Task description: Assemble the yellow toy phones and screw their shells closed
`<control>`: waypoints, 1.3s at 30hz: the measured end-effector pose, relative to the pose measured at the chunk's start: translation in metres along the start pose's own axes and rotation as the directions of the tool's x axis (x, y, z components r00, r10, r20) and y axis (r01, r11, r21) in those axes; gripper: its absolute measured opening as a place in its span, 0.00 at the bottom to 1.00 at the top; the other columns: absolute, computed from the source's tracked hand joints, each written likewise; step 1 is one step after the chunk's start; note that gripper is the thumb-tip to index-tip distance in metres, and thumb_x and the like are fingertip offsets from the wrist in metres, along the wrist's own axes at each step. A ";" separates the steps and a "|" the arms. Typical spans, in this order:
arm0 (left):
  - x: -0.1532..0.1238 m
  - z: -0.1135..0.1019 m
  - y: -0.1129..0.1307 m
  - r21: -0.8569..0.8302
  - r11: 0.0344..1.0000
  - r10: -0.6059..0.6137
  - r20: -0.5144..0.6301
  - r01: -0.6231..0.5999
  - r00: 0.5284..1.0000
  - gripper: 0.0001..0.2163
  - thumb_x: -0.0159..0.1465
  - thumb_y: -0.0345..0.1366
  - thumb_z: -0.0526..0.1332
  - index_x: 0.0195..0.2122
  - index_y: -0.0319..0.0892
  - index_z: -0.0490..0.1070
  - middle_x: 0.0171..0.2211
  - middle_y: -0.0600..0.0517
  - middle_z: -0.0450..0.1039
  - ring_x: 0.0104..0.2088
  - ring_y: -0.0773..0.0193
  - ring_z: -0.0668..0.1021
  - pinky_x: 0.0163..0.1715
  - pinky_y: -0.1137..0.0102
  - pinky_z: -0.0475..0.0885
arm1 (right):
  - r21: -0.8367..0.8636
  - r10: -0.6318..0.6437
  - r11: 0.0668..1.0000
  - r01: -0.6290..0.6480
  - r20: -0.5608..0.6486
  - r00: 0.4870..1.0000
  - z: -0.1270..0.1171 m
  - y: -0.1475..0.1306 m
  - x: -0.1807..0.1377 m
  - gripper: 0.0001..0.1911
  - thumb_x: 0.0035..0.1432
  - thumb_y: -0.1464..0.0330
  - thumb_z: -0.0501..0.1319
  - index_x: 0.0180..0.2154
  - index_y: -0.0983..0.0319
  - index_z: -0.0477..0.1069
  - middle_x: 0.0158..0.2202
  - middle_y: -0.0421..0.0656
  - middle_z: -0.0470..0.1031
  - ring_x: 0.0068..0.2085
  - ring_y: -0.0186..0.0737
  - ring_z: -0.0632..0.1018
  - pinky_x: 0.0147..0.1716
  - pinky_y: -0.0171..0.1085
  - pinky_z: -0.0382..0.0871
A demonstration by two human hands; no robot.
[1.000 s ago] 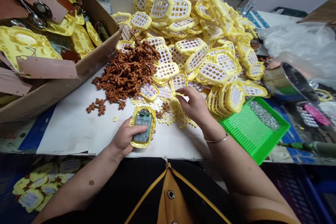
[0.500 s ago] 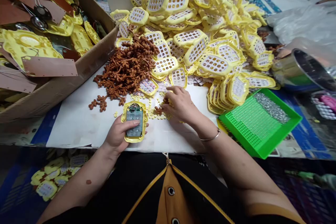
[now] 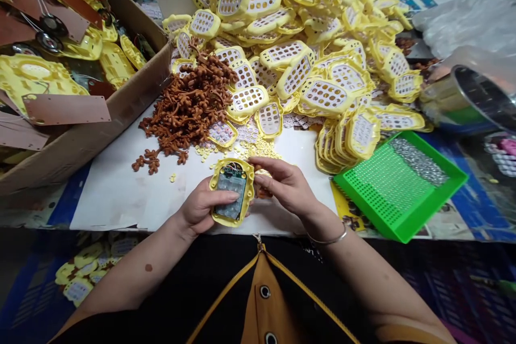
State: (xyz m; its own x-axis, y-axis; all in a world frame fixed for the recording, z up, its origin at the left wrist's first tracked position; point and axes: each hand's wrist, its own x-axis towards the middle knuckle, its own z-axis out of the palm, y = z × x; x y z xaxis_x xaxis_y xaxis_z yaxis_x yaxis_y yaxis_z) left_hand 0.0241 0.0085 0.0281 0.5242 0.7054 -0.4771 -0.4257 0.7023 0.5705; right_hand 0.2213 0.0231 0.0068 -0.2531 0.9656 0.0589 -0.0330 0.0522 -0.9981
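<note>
My left hand (image 3: 203, 205) grips a yellow plastic casing half (image 3: 250, 189), its thumb lying across the clear-and-grey keypad. A green circuit board (image 3: 234, 171) with thin wires shows at the casing's top end. Close to the casing's right edge is my right hand (image 3: 288, 185), its fingers bent around a small brown plastic piece (image 3: 264, 192) that they partly hide. Behind the hands, small yellow rings (image 3: 258, 149) lie scattered on the white table surface. A heap of brown branching plastic parts (image 3: 193, 102) rises beyond, to the left.
Yellow casings with hole grids (image 3: 326, 94) are piled at the back. A cardboard box (image 3: 133, 86) of casings and wired speakers stands left. At right are a green tray (image 3: 374, 185) with small metal parts and a metal pot (image 3: 447, 94). More casings lie below the table's left edge.
My left hand has brought the casing right and slightly tilted it. My right hand has drawn back from the scattered rings toward the casing, with a brown piece in its fingers.
</note>
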 end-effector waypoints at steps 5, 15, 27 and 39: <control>0.003 0.014 -0.006 0.100 0.990 0.109 -0.121 -0.097 0.987 0.14 0.48 0.31 0.70 0.37 0.34 0.77 0.33 0.43 0.80 0.33 0.52 0.82 0.37 0.59 0.78 | 0.149 0.223 0.962 -0.230 0.065 0.973 0.006 -0.003 -0.011 0.25 0.59 0.48 0.56 0.48 0.58 0.75 0.28 0.40 0.77 0.29 0.35 0.77 0.29 0.36 0.74; 0.003 0.018 -0.010 0.146 0.989 0.032 -0.224 0.001 0.974 0.16 0.44 0.30 0.71 0.36 0.35 0.74 0.28 0.46 0.79 0.27 0.58 0.79 0.28 0.64 0.76 | 0.476 0.329 0.865 -0.159 -0.300 0.895 -0.011 -0.006 -0.018 0.18 0.37 0.67 0.76 0.33 0.59 0.76 0.28 0.38 0.80 0.28 0.32 0.77 0.28 0.32 0.73; 0.004 0.023 -0.014 0.214 0.974 -0.046 -0.137 0.075 0.990 0.18 0.45 0.30 0.71 0.38 0.36 0.73 0.29 0.47 0.78 0.27 0.60 0.79 0.29 0.68 0.73 | 0.477 0.328 0.855 -0.204 -0.192 0.925 -0.007 -0.009 -0.011 0.14 0.32 0.65 0.77 0.25 0.59 0.78 0.25 0.36 0.78 0.28 0.30 0.75 0.34 0.34 0.70; 0.007 0.017 -0.016 0.313 0.947 -0.017 -0.159 0.067 0.987 0.16 0.44 0.30 0.71 0.35 0.37 0.74 0.28 0.51 0.76 0.26 0.65 0.75 0.28 0.71 0.69 | -0.174 -0.196 0.971 0.166 -0.171 0.966 -0.011 0.001 -0.014 0.03 0.49 0.67 0.69 0.28 0.57 0.78 0.27 0.41 0.78 0.31 0.37 0.76 0.37 0.41 0.70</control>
State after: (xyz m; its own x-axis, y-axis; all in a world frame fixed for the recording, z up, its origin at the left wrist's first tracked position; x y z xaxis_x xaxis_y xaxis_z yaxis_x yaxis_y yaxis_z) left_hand 0.0468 0.0008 0.0270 0.4076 0.6996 -0.5869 -0.1374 0.6824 0.7180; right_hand 0.2354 0.0123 0.0051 -0.0729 0.9657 0.2491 0.0940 0.2553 -0.9623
